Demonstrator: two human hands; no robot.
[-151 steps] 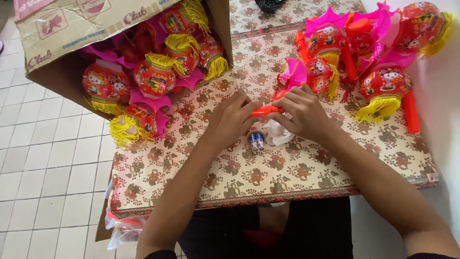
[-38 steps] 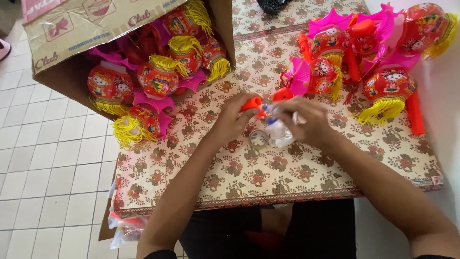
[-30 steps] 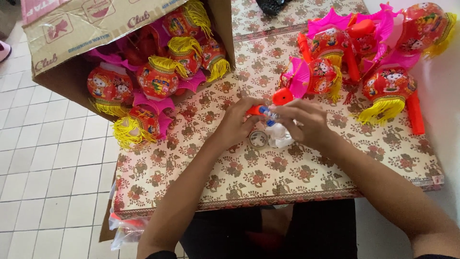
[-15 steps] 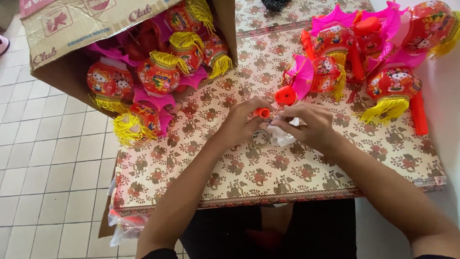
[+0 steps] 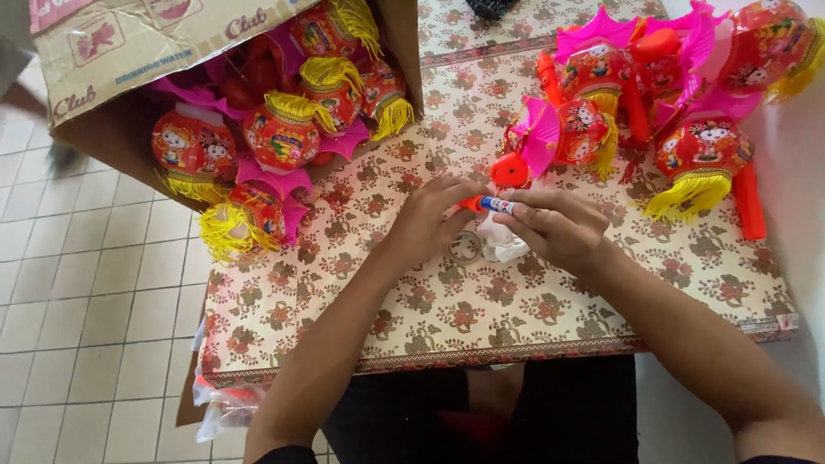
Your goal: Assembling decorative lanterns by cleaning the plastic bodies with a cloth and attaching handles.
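Orange plastic handle piece (image 5: 471, 204) with a small blue-and-white battery (image 5: 498, 205) at its end is pinched between left hand (image 5: 427, 222) and right hand (image 5: 557, 228), fingers closed on both, above the floral-patterned worktop (image 5: 481, 318). Battery fitting seems underway; pressing it in needs straight alignment.

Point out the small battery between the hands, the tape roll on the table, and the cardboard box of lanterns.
small battery (image 5: 497, 204), head view, on its blue-and-white body.
tape roll (image 5: 465, 247), head view, on its clear ring.
cardboard box (image 5: 146, 43), head view, on its outer flap.
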